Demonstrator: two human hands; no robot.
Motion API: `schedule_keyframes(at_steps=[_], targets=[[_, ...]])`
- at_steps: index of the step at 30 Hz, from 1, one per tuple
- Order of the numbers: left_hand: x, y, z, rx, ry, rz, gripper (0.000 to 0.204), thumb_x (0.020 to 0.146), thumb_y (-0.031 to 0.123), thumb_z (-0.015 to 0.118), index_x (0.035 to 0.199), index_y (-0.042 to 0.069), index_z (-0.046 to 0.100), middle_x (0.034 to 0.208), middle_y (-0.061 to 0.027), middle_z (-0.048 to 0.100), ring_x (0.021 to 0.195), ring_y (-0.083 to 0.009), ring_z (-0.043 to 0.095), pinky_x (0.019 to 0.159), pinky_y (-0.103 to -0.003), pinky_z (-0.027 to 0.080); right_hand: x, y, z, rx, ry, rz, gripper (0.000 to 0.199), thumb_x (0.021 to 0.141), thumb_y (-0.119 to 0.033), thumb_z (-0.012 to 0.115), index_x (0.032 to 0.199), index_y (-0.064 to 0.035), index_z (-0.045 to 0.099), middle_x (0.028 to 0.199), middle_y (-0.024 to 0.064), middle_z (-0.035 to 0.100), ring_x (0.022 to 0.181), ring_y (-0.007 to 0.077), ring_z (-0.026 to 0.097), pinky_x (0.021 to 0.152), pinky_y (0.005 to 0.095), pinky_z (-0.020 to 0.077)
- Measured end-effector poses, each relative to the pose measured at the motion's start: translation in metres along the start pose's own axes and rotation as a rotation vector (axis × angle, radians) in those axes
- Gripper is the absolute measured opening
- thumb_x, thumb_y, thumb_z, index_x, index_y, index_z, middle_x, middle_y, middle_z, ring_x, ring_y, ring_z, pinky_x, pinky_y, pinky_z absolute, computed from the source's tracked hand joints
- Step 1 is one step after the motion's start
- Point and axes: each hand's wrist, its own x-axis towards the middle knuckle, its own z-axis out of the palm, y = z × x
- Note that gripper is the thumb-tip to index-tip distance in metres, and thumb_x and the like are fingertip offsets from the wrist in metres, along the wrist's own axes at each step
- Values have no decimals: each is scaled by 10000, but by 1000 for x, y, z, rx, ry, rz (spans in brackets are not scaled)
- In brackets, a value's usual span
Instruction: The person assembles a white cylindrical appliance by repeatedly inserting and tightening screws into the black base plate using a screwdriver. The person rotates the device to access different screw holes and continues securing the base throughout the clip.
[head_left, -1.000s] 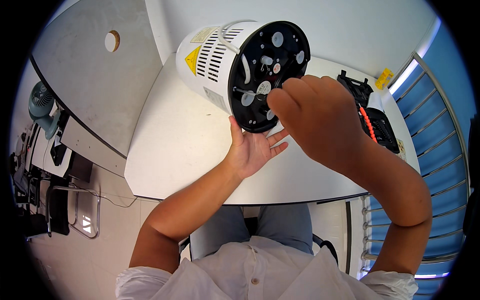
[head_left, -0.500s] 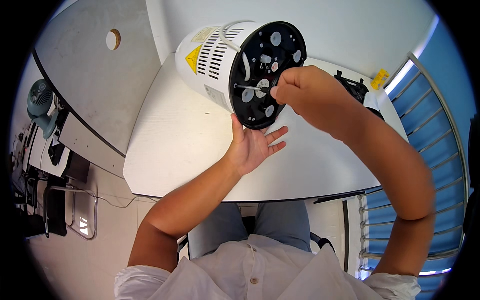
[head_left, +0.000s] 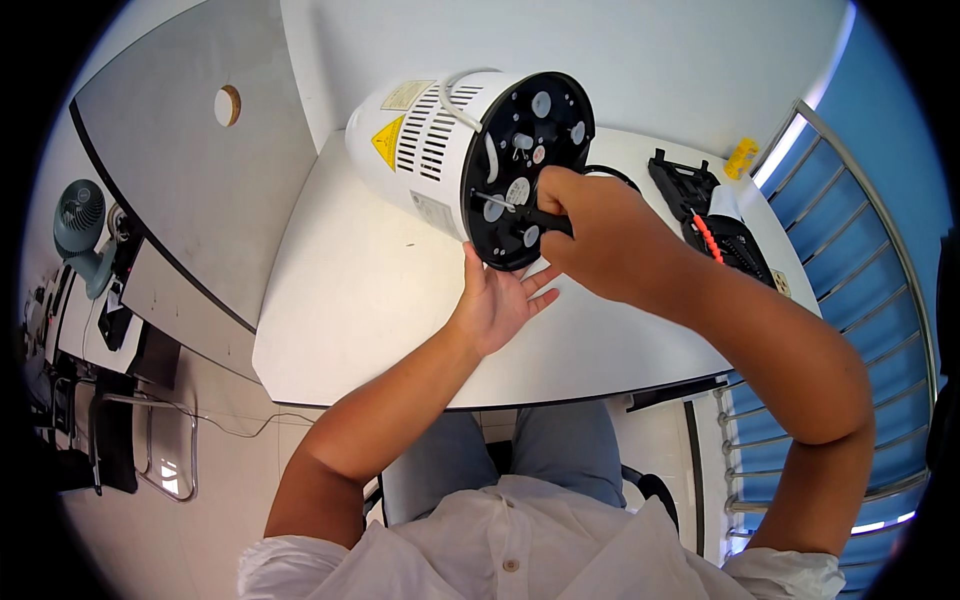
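Since a second ago, the right hand [head_left: 590, 225] has slid down and left across the black base of the white appliance [head_left: 440, 150], and it now sits closed around a dark tool handle [head_left: 548, 222] pressed against that base. The left hand [head_left: 495, 300] has barely shifted: it lies open, palm up, fingers spread, under the lower edge of the base, touching it and propping it up. The appliance itself lies tipped on its side on the white counter [head_left: 360, 300], vented wall and yellow warning label facing up, base turned toward the person.

If the open palm gives way, I judge the round body could roll on the counter and throw the tool off whatever it is seated on. A slip of the tip might also scratch the base or jab the supporting palm right below.

Beyond the right arm lie a black plastic part [head_left: 685, 185], an orange-beaded piece [head_left: 708, 240] and a small yellow item [head_left: 740, 155]. The tool's tip is hidden by the fist, so what it engages cannot be made out.
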Motion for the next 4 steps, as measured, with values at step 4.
schedule_keyframes(at_steps=[4], targets=[[-1,0,-4,20,-27,-2,1054,714,904,325,1496,209,191,1492,20,278,1337,-240,350,1051,-440,318,-4,8,8,-656,264,-346,245,684,-120,733,803,-118,518,760,112,542,663,296,584,553,396,442]])
